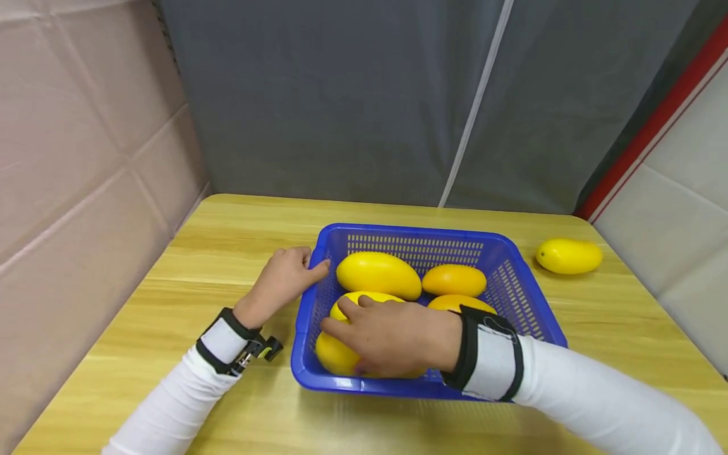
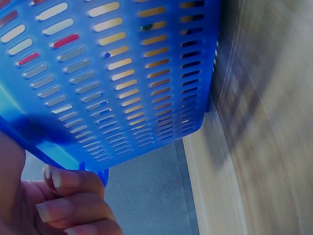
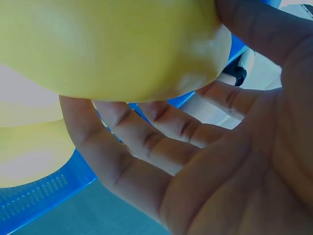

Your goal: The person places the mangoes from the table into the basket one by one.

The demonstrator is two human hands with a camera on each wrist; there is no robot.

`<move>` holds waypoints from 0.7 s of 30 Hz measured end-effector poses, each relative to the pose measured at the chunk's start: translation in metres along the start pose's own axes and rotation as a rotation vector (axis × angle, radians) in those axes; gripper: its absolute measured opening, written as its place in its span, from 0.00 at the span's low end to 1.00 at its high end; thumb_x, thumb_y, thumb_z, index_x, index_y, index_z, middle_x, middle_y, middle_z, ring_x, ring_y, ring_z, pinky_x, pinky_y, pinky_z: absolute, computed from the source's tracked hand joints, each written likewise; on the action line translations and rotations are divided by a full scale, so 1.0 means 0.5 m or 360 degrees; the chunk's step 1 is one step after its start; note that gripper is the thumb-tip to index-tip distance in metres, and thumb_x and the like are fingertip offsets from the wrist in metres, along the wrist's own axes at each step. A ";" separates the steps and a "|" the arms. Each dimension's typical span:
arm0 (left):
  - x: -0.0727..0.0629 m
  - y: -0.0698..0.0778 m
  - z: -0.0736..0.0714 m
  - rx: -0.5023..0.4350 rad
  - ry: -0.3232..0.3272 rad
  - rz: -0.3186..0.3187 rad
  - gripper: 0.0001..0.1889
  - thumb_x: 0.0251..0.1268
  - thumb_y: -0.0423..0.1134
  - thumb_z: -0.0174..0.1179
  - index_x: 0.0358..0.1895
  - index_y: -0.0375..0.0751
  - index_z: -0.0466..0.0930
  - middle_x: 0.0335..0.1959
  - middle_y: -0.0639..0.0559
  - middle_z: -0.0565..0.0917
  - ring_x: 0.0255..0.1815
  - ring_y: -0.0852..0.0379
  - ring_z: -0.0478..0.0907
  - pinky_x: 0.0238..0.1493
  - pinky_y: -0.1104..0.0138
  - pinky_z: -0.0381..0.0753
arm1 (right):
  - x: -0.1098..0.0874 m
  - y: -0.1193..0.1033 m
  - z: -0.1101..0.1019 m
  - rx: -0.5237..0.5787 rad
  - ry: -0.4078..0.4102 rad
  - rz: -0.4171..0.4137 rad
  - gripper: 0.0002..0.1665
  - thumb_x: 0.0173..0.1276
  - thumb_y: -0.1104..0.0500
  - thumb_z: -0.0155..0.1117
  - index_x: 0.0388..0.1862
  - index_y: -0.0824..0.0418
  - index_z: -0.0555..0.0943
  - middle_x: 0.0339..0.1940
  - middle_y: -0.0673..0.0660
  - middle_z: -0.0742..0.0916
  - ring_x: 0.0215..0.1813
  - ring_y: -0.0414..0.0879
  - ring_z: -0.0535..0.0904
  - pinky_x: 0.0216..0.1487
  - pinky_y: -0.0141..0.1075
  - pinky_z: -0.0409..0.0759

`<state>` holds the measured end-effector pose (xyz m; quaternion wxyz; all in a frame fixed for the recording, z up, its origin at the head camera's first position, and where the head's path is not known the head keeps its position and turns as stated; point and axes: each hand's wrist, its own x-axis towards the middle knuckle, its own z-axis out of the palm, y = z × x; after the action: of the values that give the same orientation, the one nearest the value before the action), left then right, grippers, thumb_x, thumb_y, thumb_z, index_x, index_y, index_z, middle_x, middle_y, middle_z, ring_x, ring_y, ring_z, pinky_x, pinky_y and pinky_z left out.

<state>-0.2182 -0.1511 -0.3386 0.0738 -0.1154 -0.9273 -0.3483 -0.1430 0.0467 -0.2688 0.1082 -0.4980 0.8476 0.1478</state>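
A blue plastic basket [image 1: 415, 229] with slotted sides stands on the table and contains several yellow and orange-yellow mangoes. At its left rim, my left hand [image 1: 287, 276] grips the edge, thumb over the top and fingers curled outside, as the left wrist view shows. My right hand [image 1: 392, 333] is inside the basket's near left part. Its thumb and fingers curl round a large yellow mango [image 3: 122, 49], partly hidden under the hand in the head view. Just behind lies another yellow mango [image 1: 378, 275]; two orange-yellow mangoes, one at the back [image 1: 454, 280] and one nearer [image 1: 462, 303], sit to the right.
One more yellow mango [image 1: 569, 256] lies on the wooden table [image 1: 222, 253], right of the basket near the table's right edge. A grey curtain [image 1: 341, 114] hangs behind the table. Pale padded panels [image 1: 85, 139] stand along the left side.
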 end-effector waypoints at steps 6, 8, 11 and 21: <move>-0.001 -0.004 0.001 -0.0013 -0.0031 -0.0027 0.21 0.64 0.51 0.58 0.22 0.40 0.68 0.13 0.52 0.67 0.12 0.54 0.69 0.13 0.69 0.60 | 0.003 0.021 0.012 0.0183 -0.0014 -0.0081 0.37 0.67 0.39 0.58 0.71 0.44 0.59 0.52 0.51 0.74 0.46 0.47 0.74 0.48 0.38 0.77; -0.003 -0.005 0.002 -0.0015 -0.0038 -0.0028 0.21 0.65 0.51 0.58 0.22 0.40 0.68 0.13 0.52 0.67 0.11 0.54 0.70 0.13 0.69 0.60 | 0.002 0.031 0.020 0.0265 -0.0005 -0.0130 0.36 0.70 0.40 0.53 0.73 0.44 0.57 0.52 0.50 0.75 0.46 0.47 0.73 0.51 0.37 0.75; -0.002 -0.006 0.004 -0.0008 -0.0043 -0.0021 0.21 0.64 0.52 0.58 0.22 0.41 0.68 0.13 0.53 0.67 0.12 0.55 0.70 0.14 0.69 0.61 | -0.004 0.040 0.029 0.0322 0.0025 -0.0199 0.32 0.74 0.42 0.45 0.74 0.46 0.57 0.54 0.50 0.76 0.47 0.45 0.73 0.56 0.37 0.72; -0.002 0.000 -0.002 -0.0034 -0.0057 -0.0048 0.20 0.65 0.52 0.57 0.24 0.39 0.69 0.14 0.51 0.68 0.12 0.54 0.71 0.14 0.69 0.62 | -0.006 0.034 0.013 0.0284 0.0059 -0.0197 0.30 0.74 0.44 0.48 0.73 0.47 0.62 0.46 0.49 0.78 0.39 0.44 0.73 0.44 0.32 0.75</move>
<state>-0.2173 -0.1522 -0.3380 0.0508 -0.1085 -0.9263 -0.3572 -0.1562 0.0591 -0.2713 0.1454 -0.5405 0.8268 0.0557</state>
